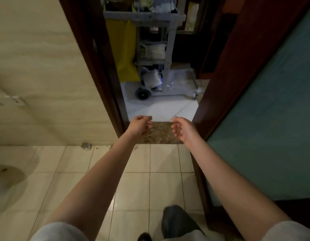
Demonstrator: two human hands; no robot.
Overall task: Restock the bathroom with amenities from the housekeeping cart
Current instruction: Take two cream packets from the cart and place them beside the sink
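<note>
Heading out of the bathroom for a fetch from the housekeeping cart (170, 54).

Parked just beyond the doorway (161, 108), past the stone threshold (161, 134), with amenities (155, 49) stacked on its shelves (types too dim to tell). Reaching forward over the threshold: left hand (139, 125) and right hand (183, 128), both empty, fingers loosely curled and apart. Next, judging by this: crossing over, then picking stock.

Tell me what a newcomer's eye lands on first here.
Two bare forearms stretch forward, the left hand and right hand empty, fingers loosely curled, over the speckled stone threshold. Beyond the dark wooden doorway stands the grey housekeeping cart, its bright yellow bag hanging on its left side.
</note>
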